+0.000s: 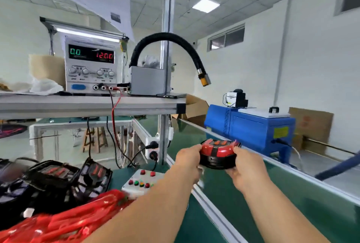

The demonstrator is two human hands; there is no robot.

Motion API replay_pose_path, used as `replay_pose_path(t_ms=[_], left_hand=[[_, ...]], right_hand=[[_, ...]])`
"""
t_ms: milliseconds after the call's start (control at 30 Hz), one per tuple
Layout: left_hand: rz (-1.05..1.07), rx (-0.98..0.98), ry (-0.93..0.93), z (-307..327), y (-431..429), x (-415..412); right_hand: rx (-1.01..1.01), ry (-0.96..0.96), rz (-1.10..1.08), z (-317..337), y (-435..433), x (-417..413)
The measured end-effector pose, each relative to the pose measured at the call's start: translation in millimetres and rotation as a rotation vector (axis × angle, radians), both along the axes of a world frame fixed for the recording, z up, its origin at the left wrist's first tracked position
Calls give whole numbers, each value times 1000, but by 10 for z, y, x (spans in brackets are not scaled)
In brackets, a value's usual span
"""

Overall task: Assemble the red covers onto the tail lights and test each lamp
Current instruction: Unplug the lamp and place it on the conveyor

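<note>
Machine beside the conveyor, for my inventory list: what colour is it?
The machine is blue, with a yellow label; head view.

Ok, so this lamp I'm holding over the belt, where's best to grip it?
Probably take the lamp by its two ends, on the black base, one hand from each side, as the left hand and right hand do now. It is wide and low, and its red cover is domed and glossy, so a top grip could slip.

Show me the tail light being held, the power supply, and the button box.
tail light [224, 152], head view, on its red cover.
power supply [87, 81], head view, front panel below the knobs.
button box [134, 177], head view, white top face.
</note>
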State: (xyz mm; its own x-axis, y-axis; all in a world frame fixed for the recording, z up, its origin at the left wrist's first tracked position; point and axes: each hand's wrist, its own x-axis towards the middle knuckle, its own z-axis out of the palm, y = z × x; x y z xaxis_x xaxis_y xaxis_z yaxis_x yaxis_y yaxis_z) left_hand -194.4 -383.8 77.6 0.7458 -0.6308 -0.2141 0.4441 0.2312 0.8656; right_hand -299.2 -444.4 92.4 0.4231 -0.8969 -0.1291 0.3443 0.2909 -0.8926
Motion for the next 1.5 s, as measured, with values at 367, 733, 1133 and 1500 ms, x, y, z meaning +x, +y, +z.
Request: replay_pose_path(t_ms=[367, 733, 1133, 1500], left_hand=[[-92, 46, -35, 301, -457, 269], [-124, 17, 123, -199, -384, 498], [-61, 69, 101, -77, -159, 786], [-375, 112, -150, -416, -394, -453]], right_hand=[[-52, -27, -33, 155, -485, 223], [-278, 89, 62, -333, -487, 412], [-301, 92, 166, -322, -341, 682], [-271, -24, -141, -812, -147, -842]])
